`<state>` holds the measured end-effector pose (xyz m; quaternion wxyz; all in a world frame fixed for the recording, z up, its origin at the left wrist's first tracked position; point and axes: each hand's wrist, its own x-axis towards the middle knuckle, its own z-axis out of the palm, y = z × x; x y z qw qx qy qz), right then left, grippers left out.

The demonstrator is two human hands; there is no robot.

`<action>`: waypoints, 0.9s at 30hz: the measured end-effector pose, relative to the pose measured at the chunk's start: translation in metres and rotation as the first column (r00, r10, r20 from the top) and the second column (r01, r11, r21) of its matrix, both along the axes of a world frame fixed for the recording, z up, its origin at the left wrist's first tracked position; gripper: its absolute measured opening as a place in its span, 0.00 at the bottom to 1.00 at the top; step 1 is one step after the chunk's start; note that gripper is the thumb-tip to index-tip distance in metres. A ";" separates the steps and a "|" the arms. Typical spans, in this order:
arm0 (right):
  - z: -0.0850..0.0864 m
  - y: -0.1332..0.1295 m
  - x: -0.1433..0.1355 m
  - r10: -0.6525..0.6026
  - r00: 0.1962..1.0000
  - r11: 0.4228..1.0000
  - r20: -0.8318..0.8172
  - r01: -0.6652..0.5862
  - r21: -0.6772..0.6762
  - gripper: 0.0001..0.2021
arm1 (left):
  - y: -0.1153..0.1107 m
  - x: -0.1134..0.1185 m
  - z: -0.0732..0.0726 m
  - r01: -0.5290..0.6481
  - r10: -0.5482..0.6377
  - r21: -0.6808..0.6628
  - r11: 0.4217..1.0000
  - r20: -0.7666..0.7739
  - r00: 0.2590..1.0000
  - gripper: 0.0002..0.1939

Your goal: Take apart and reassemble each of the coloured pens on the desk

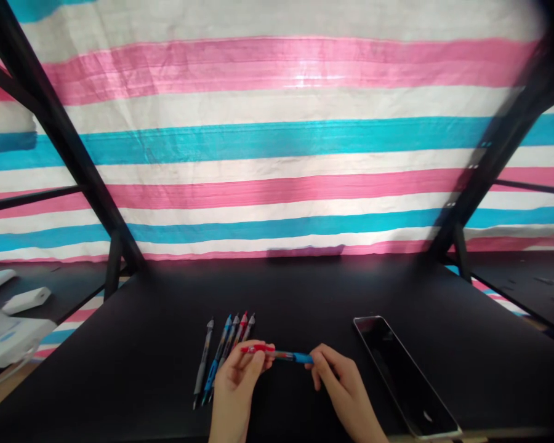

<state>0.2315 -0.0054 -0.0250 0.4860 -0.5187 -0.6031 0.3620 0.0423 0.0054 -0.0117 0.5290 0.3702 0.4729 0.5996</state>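
Observation:
A pen with a red top end, a clear middle and a blue end is held level between my two hands above the black table. My left hand pinches its red end between thumb and fingers. At the blue end, my right hand is closed with the thumb and fingertips on the tip, which they hide. Several more pens lie side by side by my left hand: a grey pen on the outside, a blue pen beside it, and others with grey or red tops partly covered by that hand.
A dark-screened phone lies right of my right hand. Black frame posts rise on both sides of the table. Behind hangs a striped sheet. White devices sit on another surface at left.

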 end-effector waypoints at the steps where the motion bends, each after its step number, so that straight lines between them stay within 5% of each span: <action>1: -0.001 0.001 0.000 0.000 1.000 1.000 0.002 0.000 -0.004 0.24 | 0.000 0.000 0.001 0.005 -0.005 -0.002 1.000 0.005 1.000 0.22; 11: -0.008 0.004 0.004 -0.083 0.992 0.997 -0.099 0.083 -0.011 0.11 | -0.003 -0.002 -0.005 0.040 -0.040 -0.013 0.999 -0.036 0.999 0.22; 20: 0.003 0.005 0.001 -0.005 0.995 0.998 -0.102 0.011 0.056 0.28 | -0.003 0.000 0.006 0.040 -0.040 0.063 0.997 0.004 0.999 0.23; 27: 0.000 0.006 0.002 -0.043 0.995 0.998 -0.092 0.047 0.046 0.23 | -0.006 -0.002 0.007 0.074 -0.071 0.073 0.995 -0.042 0.997 0.20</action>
